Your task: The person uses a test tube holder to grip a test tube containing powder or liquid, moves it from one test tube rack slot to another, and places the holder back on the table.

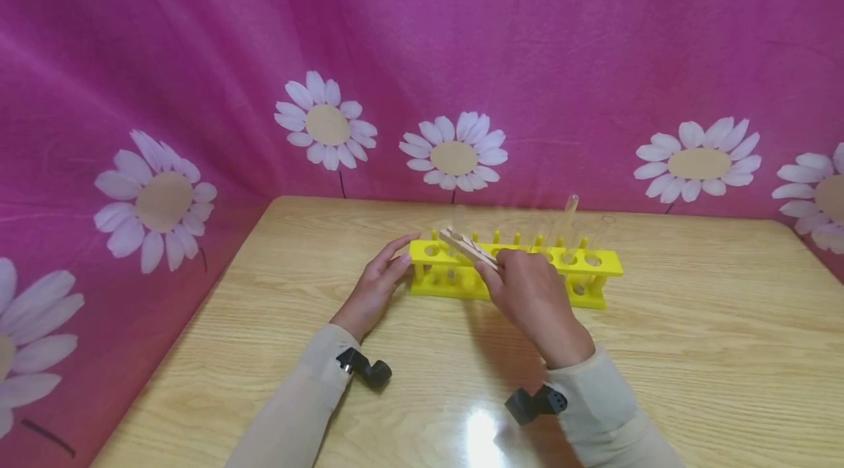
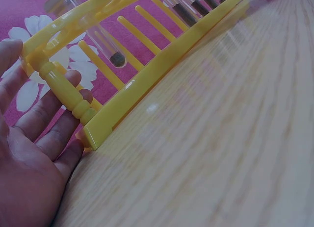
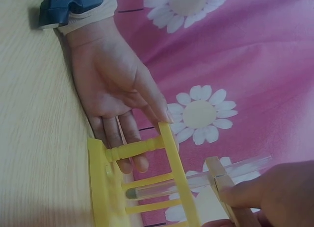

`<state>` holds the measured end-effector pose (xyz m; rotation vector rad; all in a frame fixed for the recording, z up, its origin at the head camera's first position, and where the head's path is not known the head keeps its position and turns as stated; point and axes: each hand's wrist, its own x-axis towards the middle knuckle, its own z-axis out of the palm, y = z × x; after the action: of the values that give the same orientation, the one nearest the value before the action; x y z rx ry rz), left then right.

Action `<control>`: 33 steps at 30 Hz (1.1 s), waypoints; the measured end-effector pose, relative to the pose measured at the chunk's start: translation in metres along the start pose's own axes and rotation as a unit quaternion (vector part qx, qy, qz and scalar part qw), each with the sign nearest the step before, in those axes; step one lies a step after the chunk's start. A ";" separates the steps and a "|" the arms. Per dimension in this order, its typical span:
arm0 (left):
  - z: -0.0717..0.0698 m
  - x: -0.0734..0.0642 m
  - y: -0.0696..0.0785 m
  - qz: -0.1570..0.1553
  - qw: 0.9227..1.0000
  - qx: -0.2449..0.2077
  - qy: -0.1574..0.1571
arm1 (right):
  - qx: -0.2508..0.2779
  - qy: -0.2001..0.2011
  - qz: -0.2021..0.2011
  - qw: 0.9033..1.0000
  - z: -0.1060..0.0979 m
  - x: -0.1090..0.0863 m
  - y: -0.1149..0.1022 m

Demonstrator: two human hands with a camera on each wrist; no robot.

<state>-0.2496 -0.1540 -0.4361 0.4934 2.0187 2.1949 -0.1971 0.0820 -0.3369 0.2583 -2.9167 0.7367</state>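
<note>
A yellow test tube rack (image 1: 455, 291) stands lengthwise on the table. My left hand (image 1: 374, 291) grips its left end, thumb at the top plate and fingers round the end post (image 2: 64, 92). In my right hand (image 1: 537, 299) is a wooden test tube holder (image 1: 467, 246), reaching leftward over the rack. Its jaws are at a clear test tube (image 3: 159, 189) near the rack's left end, as the right wrist view shows. That tube passes through the top plate; its dark-filled bottom (image 2: 117, 59) hangs above the rack's base in the left wrist view.
Several more clear tubes with dark matter at the bottom (image 2: 185, 15) stand toward the rack's right end; one tube (image 1: 571, 210) there sticks up higher, tilted. The wooden table (image 1: 712, 351) meets a pink flowered cloth (image 1: 560, 50) behind and at the left.
</note>
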 end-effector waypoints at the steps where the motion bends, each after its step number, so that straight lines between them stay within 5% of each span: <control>1: 0.000 0.000 0.000 -0.001 1.000 -0.002 0.000 | 0.002 0.001 0.000 1.000 0.000 0.000 0.000; 33: 0.001 0.000 0.000 0.004 1.000 -0.004 0.002 | 0.044 0.057 -0.032 0.997 -0.012 -0.006 -0.005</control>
<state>-0.2488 -0.1530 -0.4357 0.4981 2.0112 2.2098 -0.1891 0.0840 -0.3248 0.3073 -2.7586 0.8424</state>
